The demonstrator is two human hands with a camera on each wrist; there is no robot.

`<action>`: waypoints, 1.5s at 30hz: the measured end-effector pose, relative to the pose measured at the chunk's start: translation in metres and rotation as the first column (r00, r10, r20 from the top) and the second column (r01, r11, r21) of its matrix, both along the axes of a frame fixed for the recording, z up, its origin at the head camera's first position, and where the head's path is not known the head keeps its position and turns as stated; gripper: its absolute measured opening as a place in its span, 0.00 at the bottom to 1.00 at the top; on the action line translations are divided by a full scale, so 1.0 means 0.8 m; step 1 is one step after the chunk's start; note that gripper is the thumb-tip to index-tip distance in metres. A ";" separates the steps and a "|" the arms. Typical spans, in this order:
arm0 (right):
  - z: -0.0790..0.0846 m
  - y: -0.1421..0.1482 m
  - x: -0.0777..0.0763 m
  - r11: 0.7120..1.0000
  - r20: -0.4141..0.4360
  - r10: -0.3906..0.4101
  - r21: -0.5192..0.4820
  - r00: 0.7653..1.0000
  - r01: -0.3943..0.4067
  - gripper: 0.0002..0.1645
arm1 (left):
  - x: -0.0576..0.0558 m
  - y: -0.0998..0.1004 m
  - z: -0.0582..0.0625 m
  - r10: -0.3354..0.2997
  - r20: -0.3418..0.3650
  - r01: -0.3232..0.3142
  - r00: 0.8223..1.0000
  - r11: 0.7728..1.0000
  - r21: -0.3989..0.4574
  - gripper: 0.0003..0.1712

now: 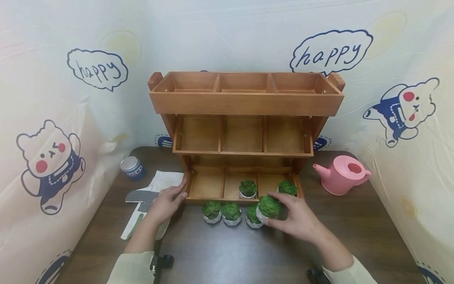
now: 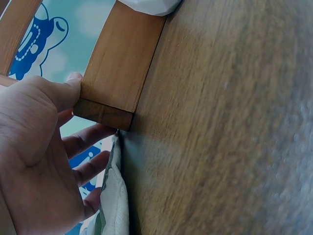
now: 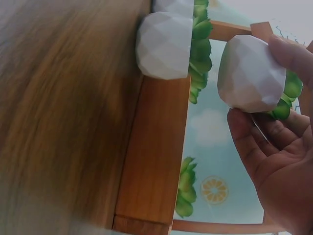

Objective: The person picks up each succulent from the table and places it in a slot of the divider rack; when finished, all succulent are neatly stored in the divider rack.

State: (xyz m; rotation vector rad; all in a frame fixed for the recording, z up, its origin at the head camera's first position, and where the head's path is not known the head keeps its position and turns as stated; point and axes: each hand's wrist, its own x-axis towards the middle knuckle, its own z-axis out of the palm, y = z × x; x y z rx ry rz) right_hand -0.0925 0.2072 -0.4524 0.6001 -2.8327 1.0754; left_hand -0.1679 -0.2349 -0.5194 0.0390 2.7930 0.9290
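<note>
My right hand (image 1: pixel 299 217) pinches a potted succulent (image 1: pixel 268 206) between thumb and fingers. Its white faceted pot (image 3: pixel 252 73) shows raised and tilted in the right wrist view. My left hand (image 1: pixel 166 203) rests at the left front corner of the bottom tray of a wooden tiered shelf (image 1: pixel 244 104), with thumb and fingertips touching the wood and the fingers loosely extended. Below the held plant in the head view stands another succulent (image 1: pixel 253 216), partly hidden. Two more, a left succulent (image 1: pixel 211 211) and a middle succulent (image 1: pixel 231 213), stand before the shelf.
The bottom tray holds a succulent (image 1: pixel 248 189) in its middle compartment and another (image 1: pixel 287 187) in the right one. A pink watering can (image 1: pixel 342 175) stands to the right. At left are a blue jar (image 1: pixel 133 168), a white cloth (image 1: pixel 166 180) and a grey-bladed tool (image 1: pixel 142 196).
</note>
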 end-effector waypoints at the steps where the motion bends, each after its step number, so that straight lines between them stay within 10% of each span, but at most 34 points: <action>1: 0.000 -0.003 -0.001 1.000 0.002 0.001 0.000 1.000 -0.001 0.45 | 0.000 0.000 0.000 0.000 0.002 0.000 1.000 1.000 0.000 0.34; 45: 0.012 -0.111 -0.059 0.989 0.074 0.146 -0.007 0.987 -0.145 0.46 | 0.000 0.001 0.002 -0.015 0.005 0.015 1.000 1.000 0.010 0.35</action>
